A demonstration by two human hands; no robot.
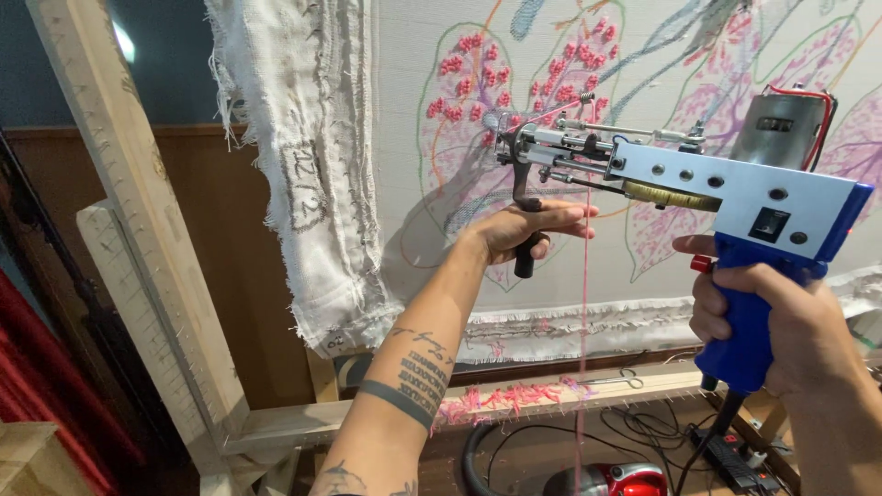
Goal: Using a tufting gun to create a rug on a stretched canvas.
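Blue-handled and white-bodied, the tufting gun (735, 188) is raised in front of the stretched cloth (551, 266), its needle end touching or just off a patch of pink tufts (469, 69) inside a drawn leaf outline. Your right hand (772, 321) is closed around the blue grip, and your left hand (524, 230) is wrapped on the black front handle (525, 253). Pink yarn (582, 349) hangs straight down from the gun, past the wooden frame (138, 211) rail where pink scraps (505, 400) and scissors (617, 378) lie.
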